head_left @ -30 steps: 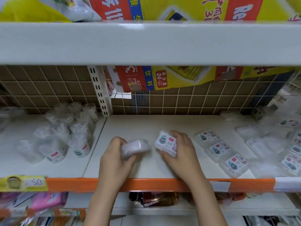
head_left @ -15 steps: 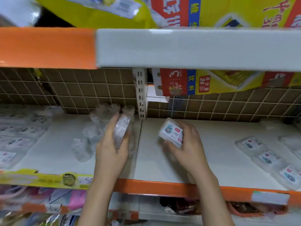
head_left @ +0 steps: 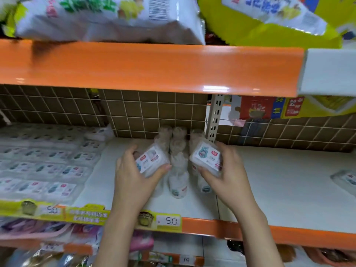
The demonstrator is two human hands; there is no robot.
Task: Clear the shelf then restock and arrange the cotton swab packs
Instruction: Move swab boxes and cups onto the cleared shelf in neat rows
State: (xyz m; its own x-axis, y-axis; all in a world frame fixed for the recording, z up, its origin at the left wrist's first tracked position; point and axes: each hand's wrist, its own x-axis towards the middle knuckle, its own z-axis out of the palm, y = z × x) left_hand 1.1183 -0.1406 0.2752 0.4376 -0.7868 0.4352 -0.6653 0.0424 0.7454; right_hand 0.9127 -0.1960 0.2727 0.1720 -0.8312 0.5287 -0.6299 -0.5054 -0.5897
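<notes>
Hands [head_left: 134, 176] grip clear, perhaps blue-labelled swab packs [head_left: 207, 158].

two hands, the left hand [head_left: 133, 176] and the right hand [head_left: 229, 176], each hold one boxed cotton swab pack [head_left: 152, 160] [head_left: 207, 158]: two held. one flat pack [head_left: 344, 179] lies at the shelf's [head_left: 269, 189] right edge. two price tags [head_left: 168, 221] [head_left: 50, 209] on the front edge. blurred bagged packs [head_left: 178, 166] between the hands and flat packs [head_left: 48, 170] toward the left edge: uncountable.

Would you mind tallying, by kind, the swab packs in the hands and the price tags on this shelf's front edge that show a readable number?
Packs in hands: 2, one in the left hand, one in the right hand
Readable price tags: 1, marked 5.0
Total: 3
</notes>
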